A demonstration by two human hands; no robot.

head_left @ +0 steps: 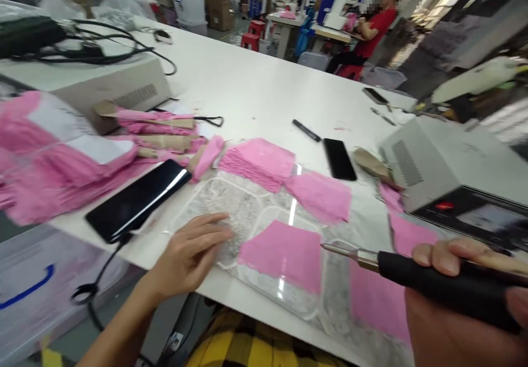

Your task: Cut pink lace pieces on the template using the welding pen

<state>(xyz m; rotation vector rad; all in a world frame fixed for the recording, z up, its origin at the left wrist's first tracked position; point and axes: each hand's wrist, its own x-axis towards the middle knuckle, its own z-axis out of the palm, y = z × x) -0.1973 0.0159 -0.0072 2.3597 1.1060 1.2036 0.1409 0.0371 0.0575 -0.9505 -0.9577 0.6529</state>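
Observation:
My right hand (454, 312) grips a black-handled pen-like tool with a pointed metal tip (433, 281), much like a soldering iron. Its tip hovers at the right edge of a pink cloth piece (284, 251), which lies on a clear plastic tray (305, 306). My left hand (193, 251) holds nothing; its fingers are stretched over a tray compartment scattered with tiny pale bits (223, 202), too small to name. Behind the tray sit a stack of pink pieces (259, 160) and a smaller pink stack (322, 193). Another pink piece (379, 301) lies near my right hand.
A large black phone (140, 199) with a cable lies at left, beside bundled pink cloth (74, 158). Grey boxes stand left (119, 83) and right (457, 152). A smaller phone (339, 159) lies on the white table (247, 81). Farther back, a person in red (377, 31) sits.

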